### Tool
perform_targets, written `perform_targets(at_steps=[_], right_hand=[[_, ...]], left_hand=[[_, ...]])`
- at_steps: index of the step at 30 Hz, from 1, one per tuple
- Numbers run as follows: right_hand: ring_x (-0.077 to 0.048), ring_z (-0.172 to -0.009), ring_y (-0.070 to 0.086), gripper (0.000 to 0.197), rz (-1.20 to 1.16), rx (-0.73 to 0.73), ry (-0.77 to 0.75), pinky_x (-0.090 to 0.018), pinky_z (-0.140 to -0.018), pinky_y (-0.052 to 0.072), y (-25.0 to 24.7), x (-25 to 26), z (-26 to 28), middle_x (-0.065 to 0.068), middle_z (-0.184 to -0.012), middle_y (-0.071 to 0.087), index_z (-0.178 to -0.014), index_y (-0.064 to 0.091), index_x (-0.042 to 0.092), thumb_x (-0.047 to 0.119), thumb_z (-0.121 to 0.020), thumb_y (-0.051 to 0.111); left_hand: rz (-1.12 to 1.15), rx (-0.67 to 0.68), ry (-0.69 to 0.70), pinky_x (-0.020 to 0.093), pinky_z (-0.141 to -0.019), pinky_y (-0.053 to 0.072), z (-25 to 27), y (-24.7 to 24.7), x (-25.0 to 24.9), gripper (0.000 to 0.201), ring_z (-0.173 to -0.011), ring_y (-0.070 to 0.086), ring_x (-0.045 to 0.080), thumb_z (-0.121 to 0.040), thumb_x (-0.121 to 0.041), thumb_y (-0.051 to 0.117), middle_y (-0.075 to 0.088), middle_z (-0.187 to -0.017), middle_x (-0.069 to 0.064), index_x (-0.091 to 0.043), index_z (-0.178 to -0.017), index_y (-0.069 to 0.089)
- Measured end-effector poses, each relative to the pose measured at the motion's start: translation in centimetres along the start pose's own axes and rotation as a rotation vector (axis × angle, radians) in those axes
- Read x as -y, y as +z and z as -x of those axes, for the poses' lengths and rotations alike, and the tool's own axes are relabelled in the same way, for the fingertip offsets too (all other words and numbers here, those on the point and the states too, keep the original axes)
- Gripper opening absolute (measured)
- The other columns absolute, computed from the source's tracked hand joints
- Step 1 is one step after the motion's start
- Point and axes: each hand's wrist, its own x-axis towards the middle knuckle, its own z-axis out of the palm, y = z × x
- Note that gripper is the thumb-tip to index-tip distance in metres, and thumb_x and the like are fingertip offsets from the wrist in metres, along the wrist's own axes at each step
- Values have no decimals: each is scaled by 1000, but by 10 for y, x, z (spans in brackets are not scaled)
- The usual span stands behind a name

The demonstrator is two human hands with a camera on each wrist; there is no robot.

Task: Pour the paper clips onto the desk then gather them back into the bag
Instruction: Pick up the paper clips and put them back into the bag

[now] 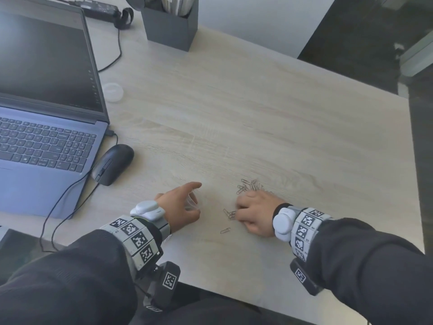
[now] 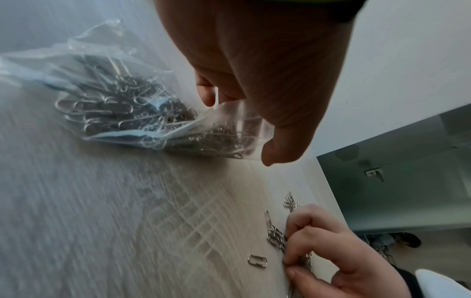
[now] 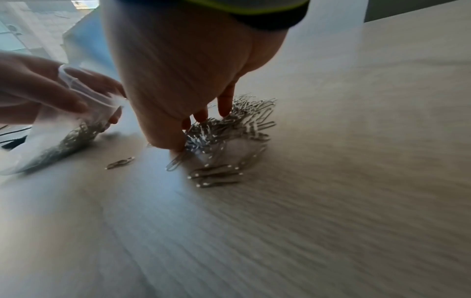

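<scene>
Your right hand (image 1: 254,213) has its fingers curled down onto the desk (image 1: 257,113), pinching and raking a small clump of paper clips (image 3: 224,137) under the fingertips (image 3: 178,145); the wrist view is blurred, so how many clips are truly caught I cannot tell. Your left hand (image 1: 181,206) pinches the rim of the clear plastic bag (image 2: 122,96) between thumb and fingers, lifting one lip so the mouth gapes toward the right hand. That hold looks deliberate: an open mouth facing the clips shortens the carry and lets a pinch drop straight in.

Taking the bag as the landmark, its body lies flat on the desk under and beyond your left hand, already holding a good mass of clips. The loose clips sit to the right of the bag's mouth, near it but not touching. A few lie just at your right fingertips, one single clip (image 1: 225,230) rests alone on the side nearer you, and a denser heap (image 1: 250,186) lies beyond your right hand, farther from the bag. The mouse (image 1: 112,164) and laptop (image 1: 46,127) stand well to the left of the bag, out of the way.

By my reading you are partway through gathering, with the far heap still to collect. Keep the bag's lip raised; if it sags, clips may slide out.
</scene>
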Motion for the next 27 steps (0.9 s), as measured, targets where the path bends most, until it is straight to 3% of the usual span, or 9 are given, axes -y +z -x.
perform_targets(at_steps=[6,11,15,22,25,27], right_hand=[[-22,-85,57,21,-36,-84,152,-36,-71,50,-5,10,14,6,-98,60,-90,64,29,27,-70,64],[-22,-91,58,25,-42,-84,-19,-34,-73,45,11,48,-10,5,-108,63,-98,67,27,22,-74,63],[-23,-88,59,19,4,-52,-34,-34,-66,50,21,50,-17,4,-99,65,-84,68,23,19,-65,69],[-24,-71,57,19,-25,-46,101,-33,-58,53,14,16,17,4,-77,61,-69,64,19,6,-58,70],[-27,-78,58,18,-119,-172,243,-39,-60,54,7,-1,33,-1,-85,62,-80,68,17,6,-66,70],[-27,-94,55,19,-221,-279,427,-46,-76,52,-3,-9,37,-3,-101,61,-97,68,17,13,-78,65]], left_hand=[[-13,5,22,34,-103,42,-2,5,-9,66,-94,61,2,-76,-41,59,60,-100,-28,-47,-139,39],[-47,19,35,33,-103,40,-7,9,-17,67,-93,59,1,-77,-40,59,58,-99,-29,-47,-139,38],[-68,29,46,32,-102,40,-9,11,-25,66,-93,59,1,-78,-39,60,58,-99,-29,-46,-140,38],[-76,58,49,35,-104,41,-10,17,-34,66,-95,61,3,-78,-41,59,59,-100,-28,-47,-140,37],[-71,53,59,36,-104,42,-10,19,-39,66,-94,60,3,-79,-40,61,60,-101,-27,-46,-140,38],[-72,51,59,36,-103,42,-9,20,-39,66,-93,60,4,-78,-39,61,60,-101,-26,-46,-140,38]])
